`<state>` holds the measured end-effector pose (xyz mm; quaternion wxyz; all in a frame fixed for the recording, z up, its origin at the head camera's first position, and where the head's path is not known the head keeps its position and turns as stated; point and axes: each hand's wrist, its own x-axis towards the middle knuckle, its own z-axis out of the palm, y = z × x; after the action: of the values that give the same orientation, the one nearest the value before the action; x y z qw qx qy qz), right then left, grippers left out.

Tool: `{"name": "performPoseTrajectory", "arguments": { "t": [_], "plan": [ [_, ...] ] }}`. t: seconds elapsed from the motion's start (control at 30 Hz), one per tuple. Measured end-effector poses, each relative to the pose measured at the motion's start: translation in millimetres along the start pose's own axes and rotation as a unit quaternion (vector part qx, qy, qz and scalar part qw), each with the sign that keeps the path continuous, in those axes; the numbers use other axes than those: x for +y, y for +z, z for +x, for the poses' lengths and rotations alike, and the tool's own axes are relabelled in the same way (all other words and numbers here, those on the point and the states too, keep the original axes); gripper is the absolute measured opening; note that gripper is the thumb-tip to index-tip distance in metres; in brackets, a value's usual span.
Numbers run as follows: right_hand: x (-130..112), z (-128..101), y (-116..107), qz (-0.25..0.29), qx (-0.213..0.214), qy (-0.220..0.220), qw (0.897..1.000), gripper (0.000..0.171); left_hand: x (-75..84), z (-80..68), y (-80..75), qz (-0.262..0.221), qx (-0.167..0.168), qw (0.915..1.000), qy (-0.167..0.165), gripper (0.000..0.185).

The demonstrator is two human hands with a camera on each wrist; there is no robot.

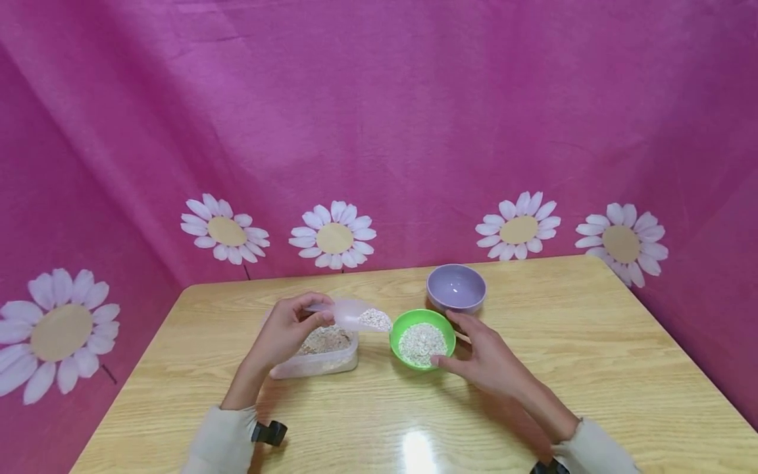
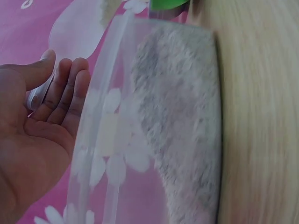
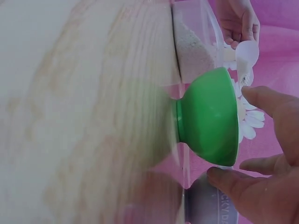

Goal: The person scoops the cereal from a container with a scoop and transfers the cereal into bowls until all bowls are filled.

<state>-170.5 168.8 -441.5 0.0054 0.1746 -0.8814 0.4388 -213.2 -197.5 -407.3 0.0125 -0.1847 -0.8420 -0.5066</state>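
My left hand [image 1: 289, 332] pinches the handle of a translucent white scoop [image 1: 348, 313] between thumb and fingers. Pale oat flakes [image 1: 375, 320] lie in the scoop, whose tip is level with the left rim of a green bowl [image 1: 405, 322]. The bowl stands upright and holds more flakes. Below the left hand is a clear plastic tub [image 1: 322, 363], with flakes heaped inside. My right hand [image 1: 494, 362] spreads its thumb and fingers about the green bowl's right side; in the right wrist view its fingertips are close to the bowl [image 3: 212, 114], but firm contact cannot be told.
Just behind the green bowl stands a purple bowl [image 1: 456, 289], close to the right fingers. Everything rests on a light wooden table [image 1: 592, 342]. A pink cloth [image 1: 379, 131] with white flowers hangs behind the table's far edge.
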Motion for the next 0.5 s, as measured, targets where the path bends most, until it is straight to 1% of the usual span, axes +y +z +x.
{"name": "performPoseTrajectory", "arguments": {
  "t": [0.17,0.33,0.4,0.5],
  "plan": [
    [2.4,-1.0,-1.1,0.003,-0.01,0.014,1.0,0.091,3.7,8.8,18.3,-0.001,-0.015,0.9998,0.015,0.018],
    [2.3,-1.5,-0.2,0.024,-0.019,0.021,0.999,0.087,9.0,14.8,33.1,0.007,-0.023,0.9992,0.033,0.017],
    [2.2,-1.6,0.3,0.033,-0.024,0.025,0.999,0.087,11.5,15.8,37.5,0.018,-0.028,0.9988,0.036,0.017],
    [2.2,-2.1,0.2,0.041,-0.03,0.031,0.998,0.089,16.8,18.5,42.1,0.051,-0.045,0.9963,0.052,0.017]
  ]
}}
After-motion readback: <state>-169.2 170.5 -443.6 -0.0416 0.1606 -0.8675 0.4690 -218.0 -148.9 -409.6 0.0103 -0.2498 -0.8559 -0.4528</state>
